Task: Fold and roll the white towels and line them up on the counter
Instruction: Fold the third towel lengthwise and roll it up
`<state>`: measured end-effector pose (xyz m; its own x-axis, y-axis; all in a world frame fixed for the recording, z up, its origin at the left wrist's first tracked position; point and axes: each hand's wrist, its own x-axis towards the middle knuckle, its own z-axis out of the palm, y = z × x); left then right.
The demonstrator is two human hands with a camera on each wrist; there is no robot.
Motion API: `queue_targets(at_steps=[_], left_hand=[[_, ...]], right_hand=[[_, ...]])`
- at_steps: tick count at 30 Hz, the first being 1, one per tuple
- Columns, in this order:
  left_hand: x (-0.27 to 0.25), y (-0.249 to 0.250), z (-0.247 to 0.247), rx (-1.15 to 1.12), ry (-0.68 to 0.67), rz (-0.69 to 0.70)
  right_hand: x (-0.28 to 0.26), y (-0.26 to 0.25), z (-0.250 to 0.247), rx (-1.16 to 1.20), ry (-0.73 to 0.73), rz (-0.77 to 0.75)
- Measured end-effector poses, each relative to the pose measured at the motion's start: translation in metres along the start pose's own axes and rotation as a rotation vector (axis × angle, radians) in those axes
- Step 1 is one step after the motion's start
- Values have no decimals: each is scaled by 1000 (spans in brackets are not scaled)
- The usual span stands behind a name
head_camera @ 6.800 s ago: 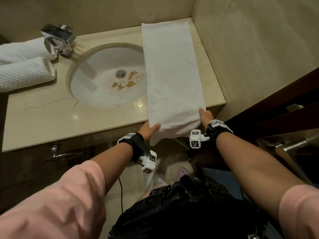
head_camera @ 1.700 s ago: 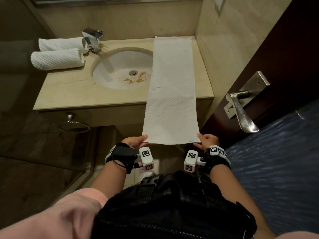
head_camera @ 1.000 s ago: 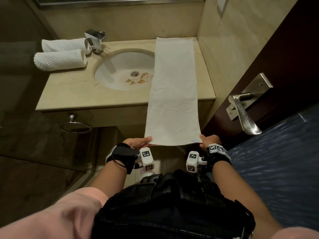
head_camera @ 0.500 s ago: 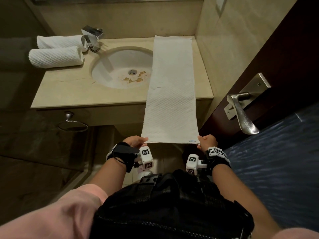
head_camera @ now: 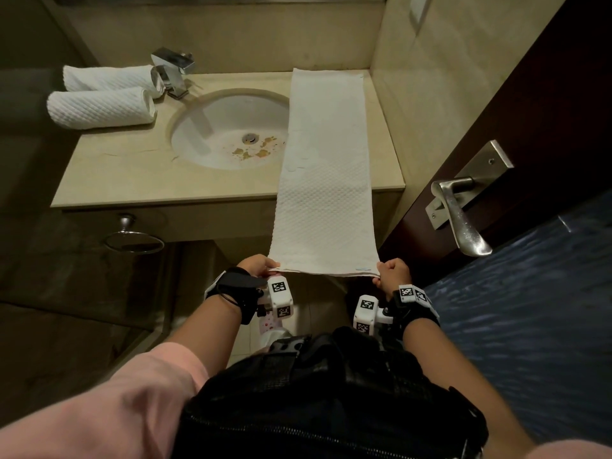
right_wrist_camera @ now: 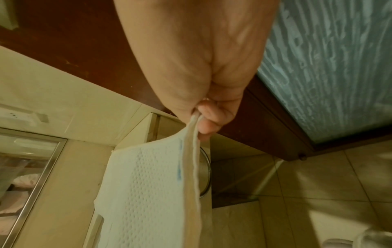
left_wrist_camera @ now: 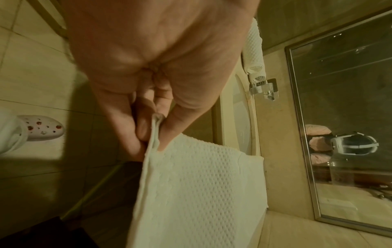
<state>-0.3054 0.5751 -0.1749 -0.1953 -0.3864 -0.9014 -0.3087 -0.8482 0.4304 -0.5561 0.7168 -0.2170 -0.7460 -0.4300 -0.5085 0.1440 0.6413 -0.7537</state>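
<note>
My grip is a pinch at each near corner of the folded towel (head_camera: 323, 180): left hand (head_camera: 256, 265) with thumb over the doubled edge, right hand (head_camera: 392, 271) likewise. The strip runs taut from my hands up onto the table (head_camera: 132, 167), its far end by the wall. To do this well, I'd keep both corners level and evenly tensioned, edges aligned, before rolling. The sink (head_camera: 212, 127) holds only brownish flecks near its drain. Two rolled towels (head_camera: 99, 107) lie side by side at the left.
</note>
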Motion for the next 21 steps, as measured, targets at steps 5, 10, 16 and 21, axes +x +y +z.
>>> queue_targets(at_steps=[5, 10, 16, 21], left_hand=[[9, 3, -1, -103, 39, 153], [7, 10, -5, -93, -128, 149], [1, 15, -13, -91, -227, 162], [2, 16, -29, 55, -259, 275]], right_hand=[[-4, -3, -2, 49, -74, -73], [-3, -6, -5, 99, -172, -22], [2, -23, -12, 112, -195, 113], [-2, -30, -17, 289, -277, 157]])
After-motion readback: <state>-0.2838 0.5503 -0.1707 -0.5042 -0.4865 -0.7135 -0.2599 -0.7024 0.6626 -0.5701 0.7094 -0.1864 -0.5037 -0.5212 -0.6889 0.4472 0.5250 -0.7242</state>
